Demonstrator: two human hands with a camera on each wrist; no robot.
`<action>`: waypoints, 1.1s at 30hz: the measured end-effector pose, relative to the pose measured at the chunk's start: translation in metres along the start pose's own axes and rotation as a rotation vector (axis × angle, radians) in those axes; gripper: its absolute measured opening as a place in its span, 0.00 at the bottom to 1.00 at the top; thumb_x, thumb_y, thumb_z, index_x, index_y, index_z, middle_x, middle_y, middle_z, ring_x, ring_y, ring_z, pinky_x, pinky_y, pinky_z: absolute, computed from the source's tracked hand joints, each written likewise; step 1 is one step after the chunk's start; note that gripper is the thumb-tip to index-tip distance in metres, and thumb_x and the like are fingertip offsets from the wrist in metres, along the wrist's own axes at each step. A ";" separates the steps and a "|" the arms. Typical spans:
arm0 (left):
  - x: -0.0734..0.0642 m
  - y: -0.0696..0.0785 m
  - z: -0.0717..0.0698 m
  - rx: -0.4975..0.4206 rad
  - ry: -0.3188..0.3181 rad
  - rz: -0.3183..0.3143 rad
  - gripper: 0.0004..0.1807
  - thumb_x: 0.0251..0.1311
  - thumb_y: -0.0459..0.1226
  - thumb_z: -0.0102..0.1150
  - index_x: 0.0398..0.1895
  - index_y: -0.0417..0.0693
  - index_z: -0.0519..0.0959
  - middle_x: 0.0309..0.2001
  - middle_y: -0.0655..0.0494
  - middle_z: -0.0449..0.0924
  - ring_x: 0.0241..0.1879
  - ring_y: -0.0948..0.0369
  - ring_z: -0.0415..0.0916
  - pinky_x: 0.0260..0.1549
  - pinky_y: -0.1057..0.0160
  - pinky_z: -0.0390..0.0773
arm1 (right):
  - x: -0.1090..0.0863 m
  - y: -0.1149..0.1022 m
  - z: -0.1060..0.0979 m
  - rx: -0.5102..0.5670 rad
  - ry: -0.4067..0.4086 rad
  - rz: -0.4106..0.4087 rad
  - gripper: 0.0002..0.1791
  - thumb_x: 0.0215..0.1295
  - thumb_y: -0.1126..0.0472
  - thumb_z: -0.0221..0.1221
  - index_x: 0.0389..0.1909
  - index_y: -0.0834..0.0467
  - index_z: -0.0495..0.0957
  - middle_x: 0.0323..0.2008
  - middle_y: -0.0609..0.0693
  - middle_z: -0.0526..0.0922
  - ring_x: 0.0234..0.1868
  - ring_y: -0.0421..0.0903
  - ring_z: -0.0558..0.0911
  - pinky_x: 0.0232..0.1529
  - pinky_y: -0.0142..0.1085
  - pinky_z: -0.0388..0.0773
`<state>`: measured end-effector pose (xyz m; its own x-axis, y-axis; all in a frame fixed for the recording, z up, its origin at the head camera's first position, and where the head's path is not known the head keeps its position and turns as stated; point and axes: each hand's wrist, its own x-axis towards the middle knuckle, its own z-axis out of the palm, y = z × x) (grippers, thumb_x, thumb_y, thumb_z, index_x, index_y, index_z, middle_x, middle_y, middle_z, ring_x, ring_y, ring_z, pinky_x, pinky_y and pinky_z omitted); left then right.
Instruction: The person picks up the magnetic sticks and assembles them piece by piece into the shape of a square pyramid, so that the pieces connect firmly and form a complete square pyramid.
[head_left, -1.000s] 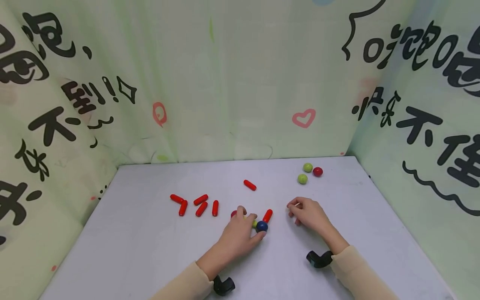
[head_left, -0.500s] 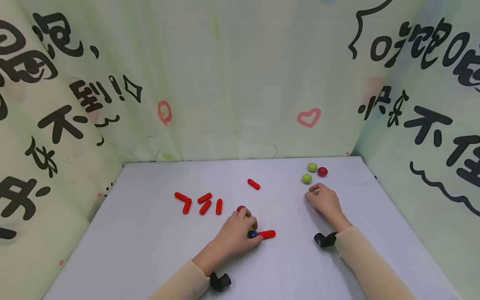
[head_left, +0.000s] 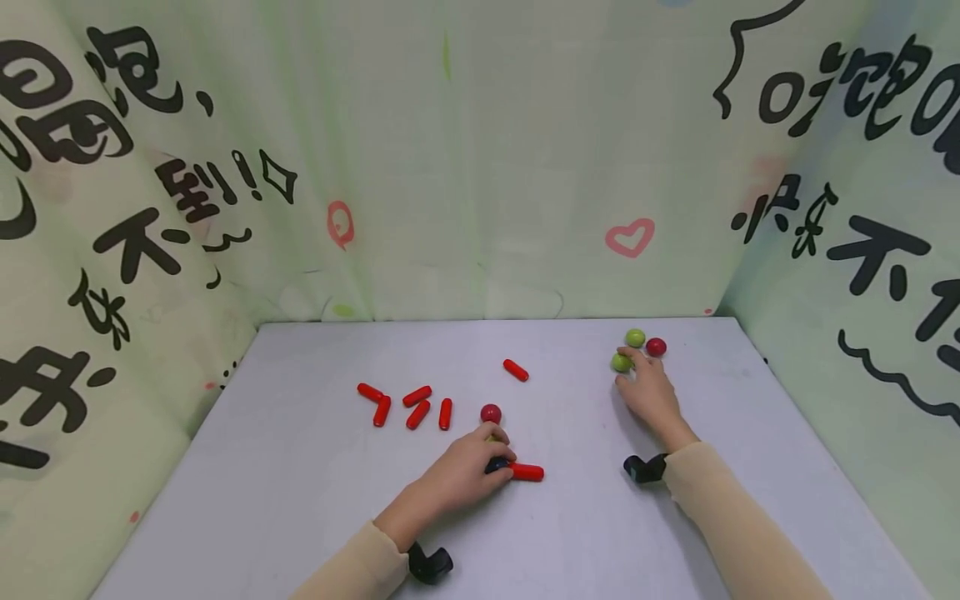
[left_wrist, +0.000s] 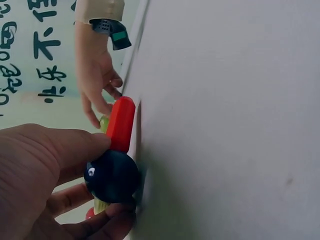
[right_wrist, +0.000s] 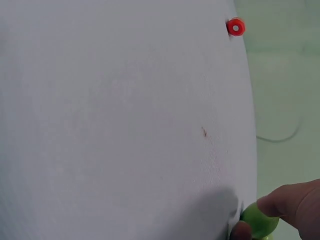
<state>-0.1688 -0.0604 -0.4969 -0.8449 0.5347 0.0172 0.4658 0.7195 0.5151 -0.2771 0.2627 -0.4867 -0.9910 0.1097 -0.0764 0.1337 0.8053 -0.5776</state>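
Note:
My left hand grips a dark blue ball between thumb and fingers, low over the white table. A red rod sticks out from that ball, and the thumb tip lies by their joint. Beyond the fingers is a dark red ball; a yellowish-green piece between the balls is mostly hidden. At the back right, my right hand pinches a green ball between thumb and finger. Just behind it sit another green ball and a red ball.
Several loose red rods lie left of centre on the white table. One more red rod lies apart near the back. Printed curtains enclose the back and sides.
My right hand has moved back and right to the green ball and now pinches it. The rod at the blue ball has swung from pointing away to pointing right, and the left hand has shifted slightly.

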 end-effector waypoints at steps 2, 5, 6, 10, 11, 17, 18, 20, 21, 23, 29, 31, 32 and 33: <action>0.000 -0.001 0.000 0.016 -0.009 0.015 0.14 0.69 0.42 0.65 0.55 0.56 0.87 0.58 0.61 0.75 0.55 0.62 0.76 0.56 0.64 0.80 | -0.001 -0.001 0.001 -0.007 0.013 -0.035 0.27 0.74 0.64 0.50 0.72 0.61 0.65 0.69 0.76 0.63 0.68 0.75 0.68 0.66 0.70 0.66; 0.000 0.000 -0.002 0.046 -0.030 0.037 0.14 0.70 0.41 0.64 0.56 0.57 0.86 0.60 0.60 0.75 0.56 0.61 0.76 0.58 0.62 0.79 | -0.005 -0.003 0.002 -0.014 0.011 -0.075 0.22 0.72 0.68 0.50 0.67 0.61 0.69 0.63 0.74 0.69 0.61 0.72 0.72 0.61 0.67 0.70; 0.000 0.000 -0.003 0.050 -0.040 0.036 0.13 0.70 0.41 0.64 0.55 0.57 0.86 0.60 0.60 0.75 0.56 0.61 0.76 0.58 0.62 0.79 | -0.007 -0.004 0.003 -0.018 0.004 -0.082 0.22 0.73 0.68 0.50 0.66 0.61 0.70 0.62 0.73 0.70 0.59 0.70 0.73 0.59 0.66 0.71; -0.001 0.001 -0.006 0.037 -0.076 0.009 0.12 0.70 0.41 0.64 0.54 0.56 0.85 0.60 0.60 0.74 0.56 0.61 0.76 0.57 0.62 0.79 | -0.016 -0.006 0.005 -0.033 -0.034 -0.098 0.21 0.74 0.66 0.53 0.66 0.59 0.71 0.58 0.72 0.73 0.54 0.66 0.74 0.52 0.60 0.75; -0.001 0.001 -0.006 0.031 -0.083 0.001 0.11 0.70 0.41 0.64 0.53 0.56 0.85 0.61 0.60 0.74 0.56 0.61 0.76 0.57 0.62 0.80 | -0.019 -0.007 0.005 -0.036 -0.042 -0.103 0.21 0.73 0.66 0.54 0.65 0.59 0.71 0.57 0.71 0.74 0.52 0.65 0.75 0.50 0.59 0.75; -0.003 0.001 -0.010 0.014 -0.101 0.001 0.08 0.69 0.42 0.65 0.50 0.59 0.84 0.60 0.61 0.74 0.57 0.61 0.75 0.58 0.62 0.79 | -0.040 -0.013 0.010 -0.041 -0.088 -0.145 0.27 0.72 0.62 0.59 0.69 0.60 0.69 0.53 0.69 0.78 0.49 0.62 0.76 0.47 0.56 0.75; -0.004 0.002 -0.010 0.015 -0.101 0.002 0.08 0.69 0.42 0.65 0.49 0.59 0.84 0.60 0.61 0.74 0.57 0.61 0.75 0.58 0.62 0.79 | -0.044 -0.015 0.010 -0.040 -0.096 -0.145 0.28 0.71 0.61 0.61 0.70 0.60 0.69 0.54 0.69 0.78 0.49 0.62 0.77 0.48 0.56 0.76; -0.004 0.003 -0.010 0.019 -0.103 0.006 0.09 0.69 0.41 0.66 0.50 0.59 0.84 0.60 0.61 0.74 0.57 0.61 0.75 0.58 0.62 0.79 | -0.051 -0.018 0.012 -0.040 -0.110 -0.141 0.28 0.70 0.60 0.63 0.69 0.62 0.70 0.55 0.68 0.78 0.50 0.61 0.77 0.50 0.56 0.76; -0.004 0.003 -0.010 0.024 -0.104 0.004 0.09 0.69 0.41 0.66 0.50 0.59 0.84 0.60 0.60 0.74 0.56 0.61 0.75 0.58 0.62 0.79 | -0.055 -0.019 0.013 -0.038 -0.118 -0.138 0.28 0.69 0.60 0.64 0.68 0.62 0.72 0.54 0.68 0.79 0.50 0.61 0.77 0.50 0.56 0.76; -0.003 0.005 -0.010 0.036 -0.105 0.002 0.11 0.67 0.42 0.68 0.51 0.58 0.85 0.60 0.60 0.74 0.56 0.61 0.76 0.57 0.63 0.80 | -0.063 -0.023 0.015 -0.031 -0.130 -0.138 0.26 0.67 0.60 0.66 0.64 0.63 0.75 0.53 0.66 0.80 0.49 0.59 0.77 0.49 0.54 0.77; 0.000 0.011 -0.004 0.107 -0.074 -0.007 0.15 0.60 0.48 0.75 0.47 0.57 0.85 0.57 0.57 0.75 0.50 0.61 0.75 0.50 0.66 0.81 | -0.084 -0.034 0.021 -0.029 -0.167 -0.196 0.22 0.62 0.62 0.70 0.58 0.59 0.80 0.47 0.59 0.80 0.43 0.52 0.77 0.43 0.47 0.77; 0.001 0.012 -0.002 0.136 -0.054 -0.003 0.14 0.60 0.48 0.74 0.46 0.56 0.85 0.55 0.57 0.75 0.47 0.62 0.74 0.48 0.67 0.80 | -0.090 -0.037 0.024 -0.033 -0.174 -0.217 0.22 0.61 0.63 0.71 0.57 0.58 0.81 0.46 0.58 0.80 0.40 0.50 0.77 0.40 0.44 0.77; 0.002 0.013 -0.001 0.146 -0.046 -0.003 0.14 0.60 0.48 0.74 0.45 0.56 0.85 0.54 0.57 0.75 0.46 0.62 0.74 0.47 0.68 0.80 | -0.093 -0.039 0.026 -0.033 -0.179 -0.223 0.22 0.60 0.64 0.71 0.56 0.58 0.81 0.45 0.57 0.80 0.39 0.49 0.76 0.39 0.43 0.77; 0.002 0.013 0.000 0.156 -0.040 -0.002 0.13 0.61 0.48 0.73 0.45 0.56 0.84 0.54 0.57 0.75 0.45 0.63 0.74 0.46 0.69 0.80 | -0.096 -0.040 0.027 -0.034 -0.181 -0.228 0.22 0.60 0.64 0.71 0.56 0.57 0.82 0.45 0.57 0.80 0.38 0.49 0.76 0.38 0.42 0.77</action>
<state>-0.1646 -0.0503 -0.4902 -0.8362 0.5481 -0.0192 0.5019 0.7789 0.3759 -0.1875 0.2039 -0.4780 -0.9794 -0.1795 -0.0929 -0.0958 0.8169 -0.5688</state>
